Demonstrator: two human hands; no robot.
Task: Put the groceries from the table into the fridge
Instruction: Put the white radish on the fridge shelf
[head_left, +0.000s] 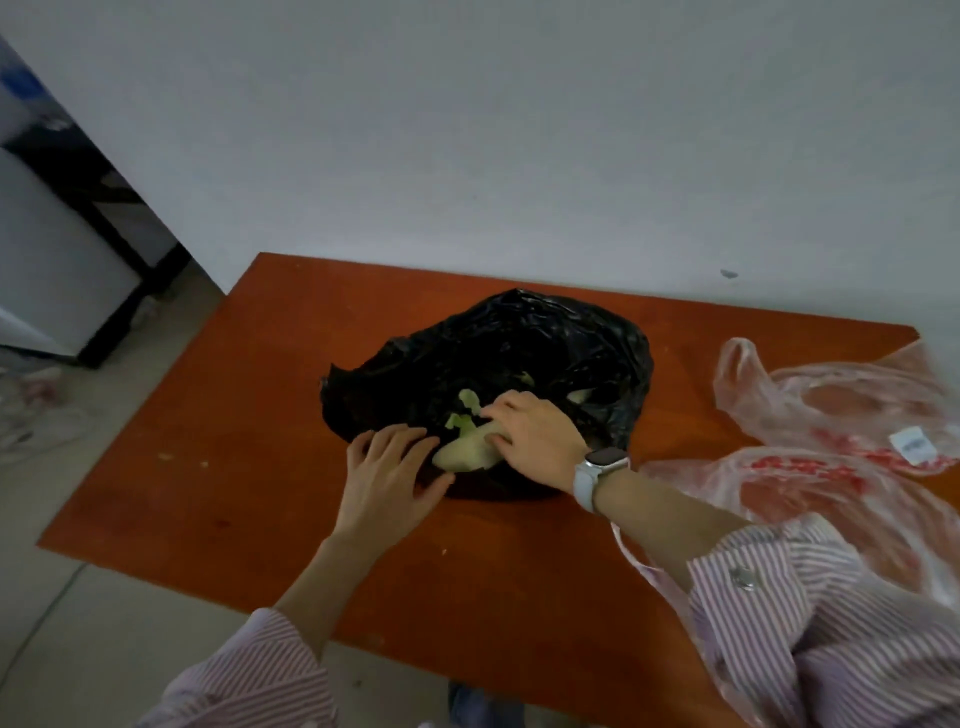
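Note:
A black plastic bag (519, 353) lies open in the middle of the red-brown table (249, 467). At its near mouth shows a pale green leafy vegetable (462, 452). My right hand (535, 436) reaches into the bag, its fingers curled over the vegetable. My left hand (389, 473) rests with spread fingers on the bag's near edge, just left of the vegetable. Most of the bag's inside is dark and hidden.
Two thin pink plastic bags (831, 415) lie flat on the table's right side, one partly under my right sleeve. A white fridge (47, 260) with a dark frame stands at the far left on the floor. A white wall runs behind the table.

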